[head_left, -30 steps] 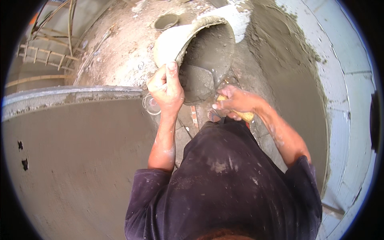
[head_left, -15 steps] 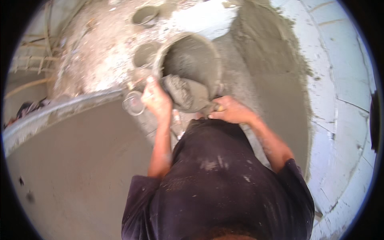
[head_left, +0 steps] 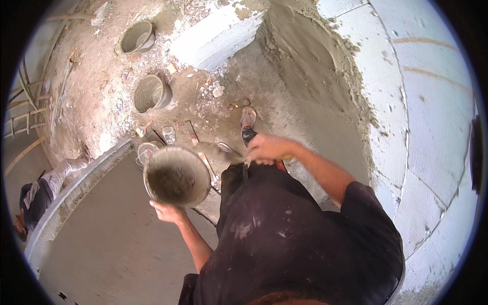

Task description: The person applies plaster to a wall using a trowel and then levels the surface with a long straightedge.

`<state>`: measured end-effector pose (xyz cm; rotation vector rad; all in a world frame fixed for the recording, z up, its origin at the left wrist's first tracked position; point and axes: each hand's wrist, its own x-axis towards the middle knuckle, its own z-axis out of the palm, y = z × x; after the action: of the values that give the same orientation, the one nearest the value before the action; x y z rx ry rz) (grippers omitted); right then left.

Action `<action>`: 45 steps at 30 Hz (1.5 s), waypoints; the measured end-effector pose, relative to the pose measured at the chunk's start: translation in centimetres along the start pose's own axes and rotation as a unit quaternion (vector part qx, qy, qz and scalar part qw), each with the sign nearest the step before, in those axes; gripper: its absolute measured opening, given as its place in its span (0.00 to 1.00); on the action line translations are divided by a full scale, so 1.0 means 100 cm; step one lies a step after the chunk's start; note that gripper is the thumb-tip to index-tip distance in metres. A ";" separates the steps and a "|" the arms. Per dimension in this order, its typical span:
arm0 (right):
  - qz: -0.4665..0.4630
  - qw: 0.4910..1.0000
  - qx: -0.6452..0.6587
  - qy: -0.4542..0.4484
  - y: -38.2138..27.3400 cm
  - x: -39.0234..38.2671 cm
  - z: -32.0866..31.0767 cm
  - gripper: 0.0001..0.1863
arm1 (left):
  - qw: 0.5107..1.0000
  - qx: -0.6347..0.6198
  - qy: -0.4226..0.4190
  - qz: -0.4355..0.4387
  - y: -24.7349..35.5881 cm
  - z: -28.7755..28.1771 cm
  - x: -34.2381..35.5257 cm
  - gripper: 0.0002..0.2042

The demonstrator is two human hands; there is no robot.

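Note:
My left hand point(head_left: 169, 212) grips the lower rim of a mortar-coated bucket point(head_left: 176, 178), which is tilted toward me at the middle left with a dark, dirty inside. My right hand point(head_left: 267, 148) is closed on the handle of a trowel, whose mortar-smeared blade point(head_left: 218, 155) lies slightly blurred just right of the bucket. A clear round container point(head_left: 147, 151) is partly hidden behind the bucket. My sandalled foot point(head_left: 248, 116) shows beyond the right hand.
Two mortar-caked buckets point(head_left: 137, 38) point(head_left: 151, 94) stand on the rubble-strewn floor. A plastered partition point(head_left: 101, 229) is at left, with another person point(head_left: 38, 195) beyond it. A plastered strip point(head_left: 315, 66) borders a white block wall point(head_left: 427, 142) at right; a white block point(head_left: 213, 35) lies ahead.
The bucket has moved left and down toward me with my left hand. The trowel, earlier inside the bucket with a lump of mortar, is now beside it. The view has turned, showing another person.

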<state>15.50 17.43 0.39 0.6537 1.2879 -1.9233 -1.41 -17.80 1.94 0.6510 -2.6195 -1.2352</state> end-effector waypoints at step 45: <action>-0.008 0.728 -0.097 0.679 0.119 -0.085 0.010 0.18 | 0.936 0.009 -0.325 0.135 0.048 0.089 0.038 0.27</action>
<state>30.13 16.00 0.37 2.1281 2.2266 -1.0623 -9.26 -10.68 -0.20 -0.1670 -3.0813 -1.5319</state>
